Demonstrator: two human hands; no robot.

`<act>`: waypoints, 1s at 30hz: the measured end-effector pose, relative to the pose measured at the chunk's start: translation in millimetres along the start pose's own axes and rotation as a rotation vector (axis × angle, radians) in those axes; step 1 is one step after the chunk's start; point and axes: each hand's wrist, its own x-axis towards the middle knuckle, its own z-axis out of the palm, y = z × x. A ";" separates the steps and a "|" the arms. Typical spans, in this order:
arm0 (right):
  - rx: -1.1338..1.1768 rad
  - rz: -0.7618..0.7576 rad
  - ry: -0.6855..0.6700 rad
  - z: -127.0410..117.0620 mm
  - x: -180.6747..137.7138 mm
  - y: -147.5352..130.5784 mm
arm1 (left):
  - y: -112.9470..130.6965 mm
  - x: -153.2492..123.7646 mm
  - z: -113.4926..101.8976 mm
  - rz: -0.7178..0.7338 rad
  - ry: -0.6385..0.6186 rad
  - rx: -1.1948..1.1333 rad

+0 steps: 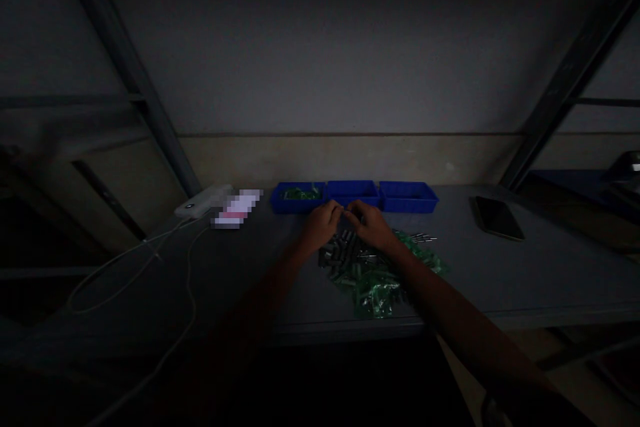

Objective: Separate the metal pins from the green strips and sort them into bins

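Note:
My left hand (321, 223) and my right hand (369, 221) meet fingertip to fingertip just in front of the blue bins. Both are closed in a pinch; whatever sits between the fingers is too small and dark to make out. Below them on the grey table lies a pile of small metal cylinders (343, 248). Green plastic packets (375, 290) are heaped around its near and right sides, partly under my right forearm. A few thin metal pins (424, 238) stick out at the pile's right.
Three blue bins stand in a row by the wall: the left bin (299, 205) holds green packets, then the middle bin (353, 189) and right bin (408, 204). A dark phone (497, 217) lies right. At left are a power strip (205, 202), a blurred-out bright object (237, 208) and white cables (189, 280).

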 end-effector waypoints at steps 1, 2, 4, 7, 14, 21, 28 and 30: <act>-0.020 0.002 0.003 0.5 0.3 1.0 | 0.2 -0.2 -0.2 0.007 0.008 -0.021; -0.040 0.005 0.006 1.0 0.6 2.0 | 0.2 -0.4 -0.3 0.020 0.019 -0.049; -0.080 0.019 0.006 1.4 0.7 3.0 | -0.3 -0.7 -0.5 0.053 0.041 -0.103; -0.121 0.038 -0.001 0.9 0.7 2.7 | -1.7 -1.2 0.0 0.111 0.051 -0.156; -0.053 0.055 0.033 0.8 0.1 1.7 | -5.0 -0.6 2.2 0.162 0.087 -0.089; 0.106 0.017 0.023 0.4 -2.5 -0.1 | -5.2 1.6 0.4 0.091 0.098 -0.022; 0.063 0.004 0.040 0.0 -1.2 -0.9 | -2.0 2.3 -2.8 0.047 0.038 0.050; 0.059 0.010 0.041 -0.4 -1.0 -1.0 | -0.8 1.5 -3.5 0.063 0.053 0.006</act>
